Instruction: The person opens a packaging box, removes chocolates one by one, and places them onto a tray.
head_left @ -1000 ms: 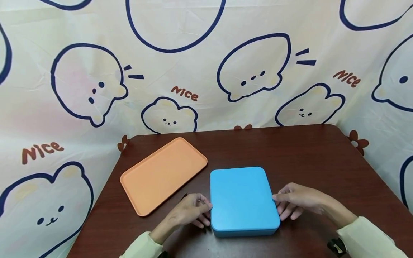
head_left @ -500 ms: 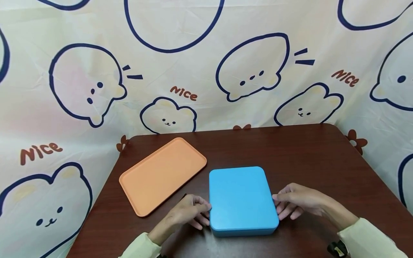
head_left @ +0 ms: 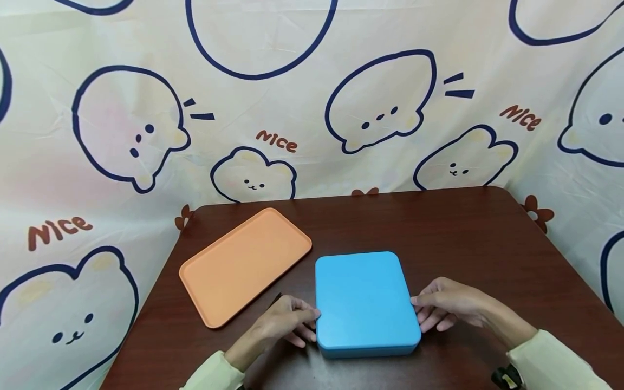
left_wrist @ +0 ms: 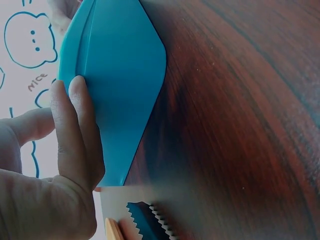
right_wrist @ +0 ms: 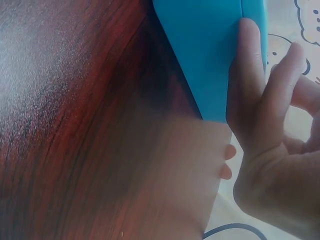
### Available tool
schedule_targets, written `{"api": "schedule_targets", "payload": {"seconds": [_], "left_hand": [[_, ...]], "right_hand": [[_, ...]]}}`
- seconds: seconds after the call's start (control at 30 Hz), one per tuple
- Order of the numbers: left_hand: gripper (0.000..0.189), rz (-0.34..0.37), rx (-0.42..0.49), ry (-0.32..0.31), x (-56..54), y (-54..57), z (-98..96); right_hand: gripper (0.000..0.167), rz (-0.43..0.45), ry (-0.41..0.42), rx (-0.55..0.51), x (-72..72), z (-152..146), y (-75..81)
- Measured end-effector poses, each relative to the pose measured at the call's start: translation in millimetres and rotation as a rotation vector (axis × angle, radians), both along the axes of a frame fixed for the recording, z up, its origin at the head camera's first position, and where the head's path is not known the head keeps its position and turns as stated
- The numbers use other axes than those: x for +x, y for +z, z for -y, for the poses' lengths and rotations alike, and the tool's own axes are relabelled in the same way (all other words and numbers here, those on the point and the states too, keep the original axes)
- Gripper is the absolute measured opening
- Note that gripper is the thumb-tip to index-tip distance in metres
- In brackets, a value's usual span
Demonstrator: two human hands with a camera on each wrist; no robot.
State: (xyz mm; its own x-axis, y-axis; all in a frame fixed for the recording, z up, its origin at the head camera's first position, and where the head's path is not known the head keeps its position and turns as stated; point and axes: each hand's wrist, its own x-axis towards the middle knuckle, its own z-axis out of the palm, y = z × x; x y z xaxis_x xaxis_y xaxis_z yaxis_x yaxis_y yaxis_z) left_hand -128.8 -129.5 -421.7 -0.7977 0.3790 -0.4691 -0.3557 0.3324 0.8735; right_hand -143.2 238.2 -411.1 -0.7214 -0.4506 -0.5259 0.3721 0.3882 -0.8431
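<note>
A square blue box (head_left: 365, 303) with rounded corners lies on the brown table (head_left: 487, 244), its top in place. A seam runs along its side near the upper edge in both wrist views. My left hand (head_left: 290, 319) holds the box's left side, thumb at the top edge and fingers lower. In the left wrist view, a fingertip (left_wrist: 78, 85) meets the seam. My right hand (head_left: 448, 303) holds the opposite side, its thumb at the edge. A finger (right_wrist: 248, 37) reaches the seam in the right wrist view. The inside of the box is hidden.
A shallow orange tray (head_left: 246, 265) lies at an angle to the left, beyond my left hand. Pale curtains (head_left: 312, 108) with bear drawings hang behind the table and at both sides. In the left wrist view, a dark strip (left_wrist: 150, 220) with jagged edges shows low down.
</note>
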Motion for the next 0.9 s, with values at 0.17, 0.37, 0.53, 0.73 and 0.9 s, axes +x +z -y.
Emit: {"api": "schedule_targets", "payload": {"seconds": [0.17,0.37,0.53,0.73,0.9], "left_hand": [[0.026,-0.004,-0.003,0.006,-0.3,-1.0,-1.0],[0.026,-0.006,-0.006,0.006,-1.1,-2.6,-1.2],[0.027,-0.005,-0.003,0.001,-2.1,-3.0,-0.6],[0.027,-0.008,0.001,-0.005,-3.0,-3.2,-0.2],[0.028,-0.004,0.003,-0.008,-3.0,-2.8,-0.3]], "right_hand": [[0.031,0.013,-0.008,0.004,0.3,1.7,-2.5],[0.031,0.021,-0.013,-0.004,0.3,3.2,-4.0],[0.032,0.023,-0.021,0.005,0.3,4.2,-2.8],[0.031,0.024,-0.036,0.019,0.1,4.7,-2.1],[0.029,0.033,-0.044,0.024,-0.4,5.2,-2.7]]}}
